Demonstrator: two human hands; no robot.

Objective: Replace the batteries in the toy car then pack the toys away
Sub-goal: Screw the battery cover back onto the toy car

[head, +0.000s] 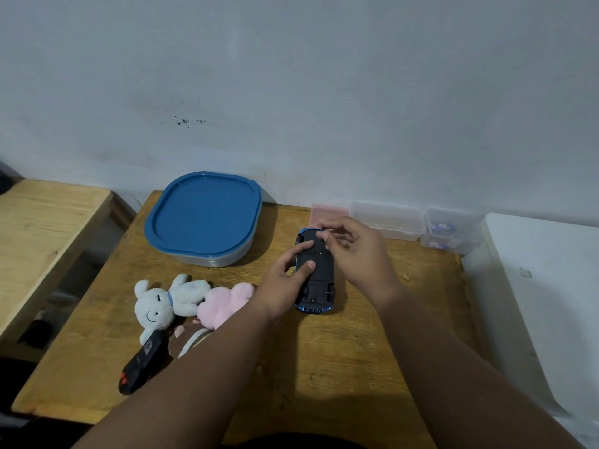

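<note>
On the wooden table (324, 367), left to right: one black remote (142, 364), two plush toys, white (168, 301) and pink (223, 303), one lidded blue container (204, 215), one toy car (316, 273), two clear boxes (418, 226). The car lies upside down. Left hand (285, 283) clasps its side; right hand (353, 251) pinches at its far end, whether on anything cannot be told.

No text, label or number is legible anywhere.
</note>
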